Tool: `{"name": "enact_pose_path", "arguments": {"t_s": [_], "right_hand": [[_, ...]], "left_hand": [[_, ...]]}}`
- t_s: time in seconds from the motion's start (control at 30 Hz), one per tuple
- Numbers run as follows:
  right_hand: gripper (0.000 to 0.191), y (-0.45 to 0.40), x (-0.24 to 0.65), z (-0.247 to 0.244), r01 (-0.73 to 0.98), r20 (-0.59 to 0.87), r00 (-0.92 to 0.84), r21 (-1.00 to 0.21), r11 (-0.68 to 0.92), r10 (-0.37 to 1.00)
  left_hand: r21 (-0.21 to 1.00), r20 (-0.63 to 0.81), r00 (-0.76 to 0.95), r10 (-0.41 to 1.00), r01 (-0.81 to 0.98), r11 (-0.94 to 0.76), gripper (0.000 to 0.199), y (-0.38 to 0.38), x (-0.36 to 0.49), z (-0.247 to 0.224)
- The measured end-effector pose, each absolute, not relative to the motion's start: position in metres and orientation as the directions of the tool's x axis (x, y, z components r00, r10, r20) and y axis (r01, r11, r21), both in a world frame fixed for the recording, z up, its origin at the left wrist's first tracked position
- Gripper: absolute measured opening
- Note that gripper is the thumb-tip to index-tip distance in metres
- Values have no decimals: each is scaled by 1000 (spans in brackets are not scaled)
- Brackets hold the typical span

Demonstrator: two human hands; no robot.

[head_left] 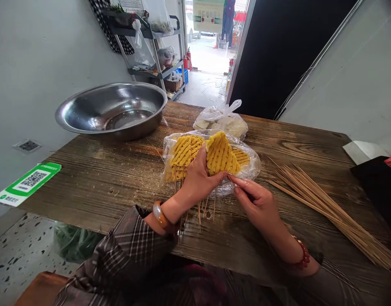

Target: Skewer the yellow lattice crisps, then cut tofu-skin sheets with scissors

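Note:
My left hand is closed around a yellow food slab scored with slanting grooves, gripping it by its left and lower edges. Near its lower right corner, the thumb and forefinger of my right hand pinch a thin wooden skewer, mostly hidden by the fingers. More yellow scored slabs lie underneath and to the left on a clear plastic bag. Several skewers stick out from those slabs towards me. What kind of food this is, I cannot tell for certain.
Loose bamboo skewers lie fanned on the wooden table at right. A large steel basin stands back left. Behind the slabs is a tied plastic bag with pale contents. A green QR card sits at the left edge.

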State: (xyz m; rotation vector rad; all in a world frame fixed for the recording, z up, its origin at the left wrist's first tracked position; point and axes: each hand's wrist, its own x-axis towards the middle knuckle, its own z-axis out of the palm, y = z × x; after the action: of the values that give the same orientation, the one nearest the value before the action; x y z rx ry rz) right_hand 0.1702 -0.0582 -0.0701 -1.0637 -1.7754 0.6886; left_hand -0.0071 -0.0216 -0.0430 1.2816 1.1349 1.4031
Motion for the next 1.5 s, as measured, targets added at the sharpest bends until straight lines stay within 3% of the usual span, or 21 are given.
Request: {"name": "enact_pose_path", "arguments": {"t_s": [0.1,0.37,0.53,0.67,0.83,1.17,1.5], "right_hand": [[33,-58,170,-71,369,434,-194,-799,475,880],[27,-58,169,-73,360,460,-151,-799,482,875],[26,-59,168,-71,342,483,-132,-797,497,865],[26,-58,168,-69,355,477,-134,-795,492,868],[26,-58,169,-70,362,476,-146,-790,494,867],[25,-57,169,-68,372,503,-129,-775,512,855],[23,-57,170,-67,381,465,-151,-787,485,872]], "left_hand": [[955,274,-82,958,142,-261,55,-23,-6,-42],[919,326,0,945,236,-316,61,-21,-5,-50],[968,237,57,970,-99,-231,56,-21,-5,-48],[913,115,127,985,-405,-55,35,-19,-7,-44],[833,10,159,987,-548,80,24,-17,-9,-40],[890,54,245,968,-451,65,41,-18,-8,-44],[960,71,103,992,-278,-40,40,-19,-6,-47]]}}
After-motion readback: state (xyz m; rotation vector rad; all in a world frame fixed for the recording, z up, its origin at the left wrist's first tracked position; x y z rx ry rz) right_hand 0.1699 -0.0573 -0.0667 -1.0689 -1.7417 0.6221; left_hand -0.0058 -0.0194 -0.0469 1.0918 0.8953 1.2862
